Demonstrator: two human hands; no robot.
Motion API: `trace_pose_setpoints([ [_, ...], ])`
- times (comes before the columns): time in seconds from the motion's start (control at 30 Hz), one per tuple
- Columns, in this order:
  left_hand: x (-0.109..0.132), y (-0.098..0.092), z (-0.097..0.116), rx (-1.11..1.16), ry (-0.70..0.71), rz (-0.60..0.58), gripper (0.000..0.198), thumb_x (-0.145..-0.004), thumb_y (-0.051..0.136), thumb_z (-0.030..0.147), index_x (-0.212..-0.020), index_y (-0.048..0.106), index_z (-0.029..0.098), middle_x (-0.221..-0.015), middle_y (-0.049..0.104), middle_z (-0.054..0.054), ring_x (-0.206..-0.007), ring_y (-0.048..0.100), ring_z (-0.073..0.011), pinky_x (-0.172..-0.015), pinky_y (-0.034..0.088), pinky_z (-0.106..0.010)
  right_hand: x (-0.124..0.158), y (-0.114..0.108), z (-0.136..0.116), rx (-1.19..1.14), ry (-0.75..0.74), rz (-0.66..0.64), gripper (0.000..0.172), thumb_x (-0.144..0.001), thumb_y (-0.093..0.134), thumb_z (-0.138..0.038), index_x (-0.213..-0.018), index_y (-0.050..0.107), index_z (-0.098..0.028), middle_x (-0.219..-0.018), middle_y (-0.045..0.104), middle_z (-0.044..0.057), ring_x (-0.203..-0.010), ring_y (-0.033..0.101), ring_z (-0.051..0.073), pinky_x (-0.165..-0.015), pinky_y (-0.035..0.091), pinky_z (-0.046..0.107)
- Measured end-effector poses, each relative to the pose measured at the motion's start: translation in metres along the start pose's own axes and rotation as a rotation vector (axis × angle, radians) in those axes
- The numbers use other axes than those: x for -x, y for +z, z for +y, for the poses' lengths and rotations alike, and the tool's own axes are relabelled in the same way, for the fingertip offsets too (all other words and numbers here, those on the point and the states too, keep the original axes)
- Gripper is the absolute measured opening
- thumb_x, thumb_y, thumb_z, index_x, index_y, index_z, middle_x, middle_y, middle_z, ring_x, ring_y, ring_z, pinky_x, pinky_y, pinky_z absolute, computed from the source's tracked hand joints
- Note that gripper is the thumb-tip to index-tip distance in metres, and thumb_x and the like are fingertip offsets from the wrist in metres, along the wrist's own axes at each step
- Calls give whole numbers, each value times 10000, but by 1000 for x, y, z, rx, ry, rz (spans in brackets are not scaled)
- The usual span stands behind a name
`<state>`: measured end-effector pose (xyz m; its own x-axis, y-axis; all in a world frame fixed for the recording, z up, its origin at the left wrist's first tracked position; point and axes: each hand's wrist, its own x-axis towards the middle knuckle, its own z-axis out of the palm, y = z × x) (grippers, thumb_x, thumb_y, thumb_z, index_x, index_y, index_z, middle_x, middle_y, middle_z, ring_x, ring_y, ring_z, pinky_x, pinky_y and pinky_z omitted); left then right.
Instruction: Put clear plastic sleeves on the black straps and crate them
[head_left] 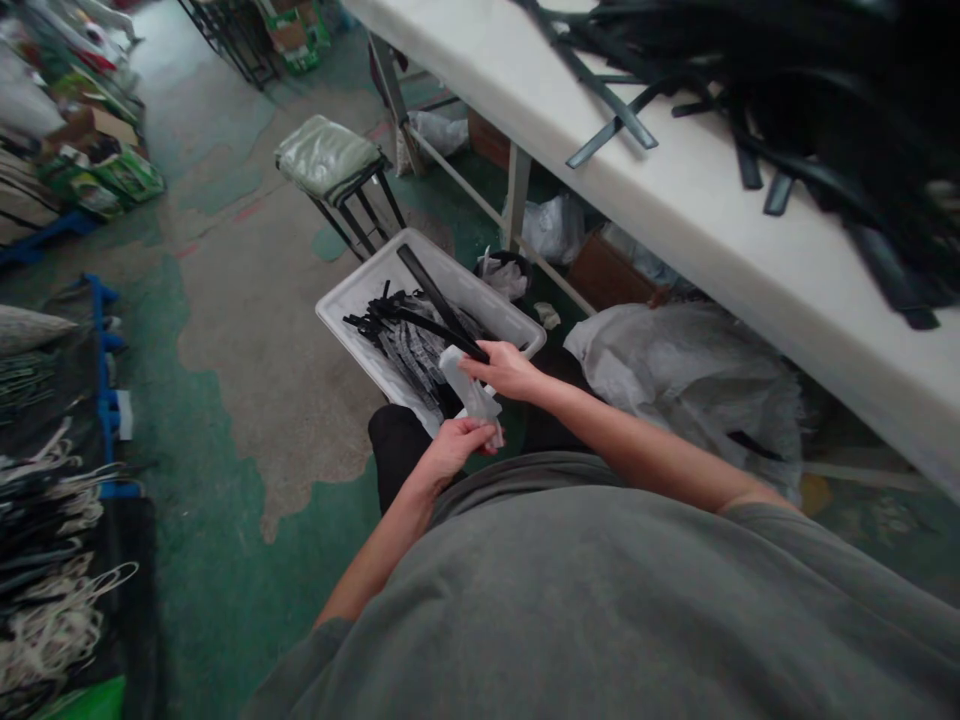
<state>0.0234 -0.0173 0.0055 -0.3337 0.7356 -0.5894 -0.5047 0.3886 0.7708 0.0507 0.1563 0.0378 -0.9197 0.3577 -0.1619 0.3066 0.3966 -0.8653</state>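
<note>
My right hand (510,372) is closed around the end of a long black strip (433,290), which juts up and left over a white plastic crate. A second thin black length runs beside it, and I cannot tell whether the two are one piece. Just below, my left hand (459,446) pinches a small clear plastic bag (478,402). The bag's upper end meets the fingers of my right hand. Inside the crate (345,335) lie many black strips (409,345), several of them in clear wrapping.
A white table (697,230) at the right bears a heap of loose black strips (795,130). Beyond the crate stands a stool (328,158) with a covered seat. A large white sack (675,370) lies under the table. Bundled cords (60,610) and a blue pallet (105,400) are at the left.
</note>
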Motion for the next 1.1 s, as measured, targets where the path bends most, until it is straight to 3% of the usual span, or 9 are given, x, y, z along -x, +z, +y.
trace_pose_setpoints([
  [0.2,-5,-27,15,436,89,301,390,-550,875,374,-772,684,116,-648,667,-17,-541,586,-86,-577,494,-215,28,-8,13,-252,42,-189,388,-972,309,-427,-816,552,-168,-764,675,9,-411,460,62,-505,403,216],
  [0.37,-13,-42,32,694,206,408,321,-605,859,302,-677,583,154,-588,604,52,-501,563,-56,-554,488,-188,67,-13,18,-328,114,-203,276,-902,454,-421,-802,539,-178,-759,633,-1,-480,536,83,-497,425,218],
  [0.5,-18,-42,38,791,232,476,255,-685,812,296,-710,598,160,-649,647,33,-552,604,-68,-594,502,-201,92,-18,12,-233,155,-188,235,-868,519,-387,-750,540,-185,-680,606,-16,-487,546,95,-496,428,223],
  [0.67,-18,-36,40,796,262,488,225,-706,796,314,-744,658,140,-708,689,-2,-591,624,-80,-623,509,-215,105,-15,8,-113,159,-232,239,-884,495,-371,-728,517,-192,-649,598,-17,-486,570,107,-506,441,232],
  [0.97,-16,-27,39,809,261,439,227,-676,818,300,-698,643,156,-631,661,17,-591,622,-93,-643,510,-231,95,-5,18,-30,151,-227,220,-894,474,-345,-735,504,-195,-681,634,-6,-486,602,112,-505,441,228],
  [1.1,-16,-23,35,766,262,408,248,-640,839,296,-739,658,157,-696,692,9,-619,636,-100,-631,499,-226,95,-2,21,-28,145,-249,205,-891,480,-326,-735,496,-195,-683,638,-8,-483,606,110,-490,436,222],
])
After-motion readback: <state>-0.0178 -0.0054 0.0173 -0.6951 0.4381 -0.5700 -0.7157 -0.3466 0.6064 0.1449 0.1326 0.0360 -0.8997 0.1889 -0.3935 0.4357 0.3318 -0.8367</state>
